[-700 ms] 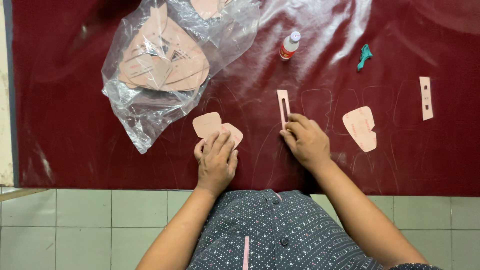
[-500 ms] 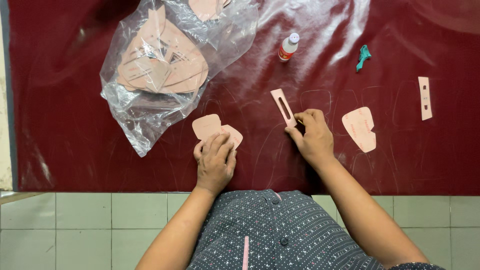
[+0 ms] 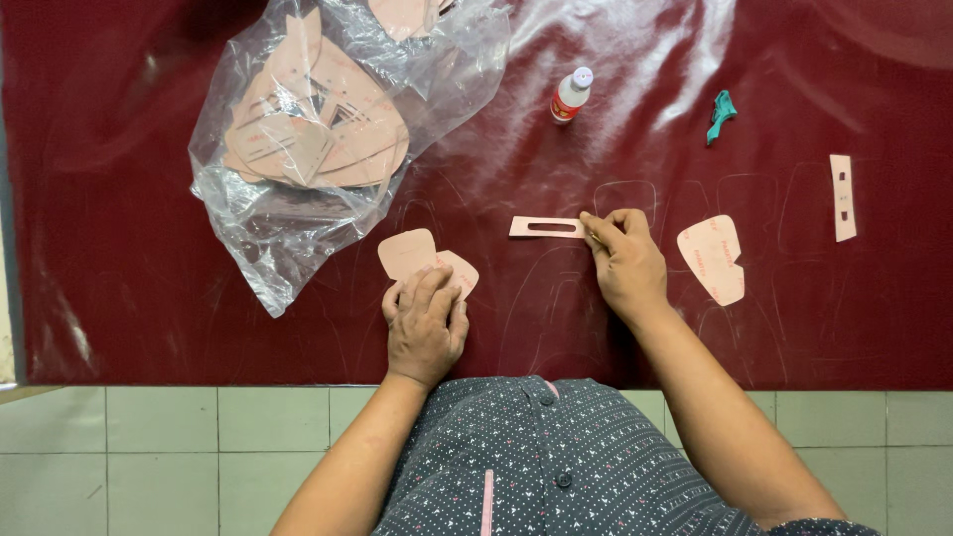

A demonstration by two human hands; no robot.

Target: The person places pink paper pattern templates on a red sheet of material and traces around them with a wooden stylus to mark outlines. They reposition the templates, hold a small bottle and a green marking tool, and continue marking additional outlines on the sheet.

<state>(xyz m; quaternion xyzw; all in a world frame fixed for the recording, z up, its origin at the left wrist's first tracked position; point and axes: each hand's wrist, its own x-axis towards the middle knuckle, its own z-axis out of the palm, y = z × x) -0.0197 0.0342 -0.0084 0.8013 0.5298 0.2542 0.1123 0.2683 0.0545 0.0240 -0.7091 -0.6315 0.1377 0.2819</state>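
Note:
My left hand point(image 3: 425, 326) rests flat on the dark red sheet point(image 3: 149, 248), its fingertips on the near edge of two overlapping pink card pattern pieces point(image 3: 409, 253). My right hand point(image 3: 625, 260) pinches the right end of a narrow pink strip with a slot point(image 3: 544, 227), which lies horizontal on the sheet. A rounded pink pattern piece point(image 3: 715, 256) lies just right of that hand.
A clear plastic bag point(image 3: 328, 129) holding several pink pattern pieces lies at the back left. A small white bottle with a red label point(image 3: 569, 94) and a teal tool point(image 3: 720, 111) lie at the back. Another slotted strip point(image 3: 842, 197) lies far right. Pale tiles point(image 3: 149, 447) border the sheet.
My right hand has turned the slotted strip from upright to lying horizontal, and shifted slightly right and away. My left hand has stayed on the two pink pieces.

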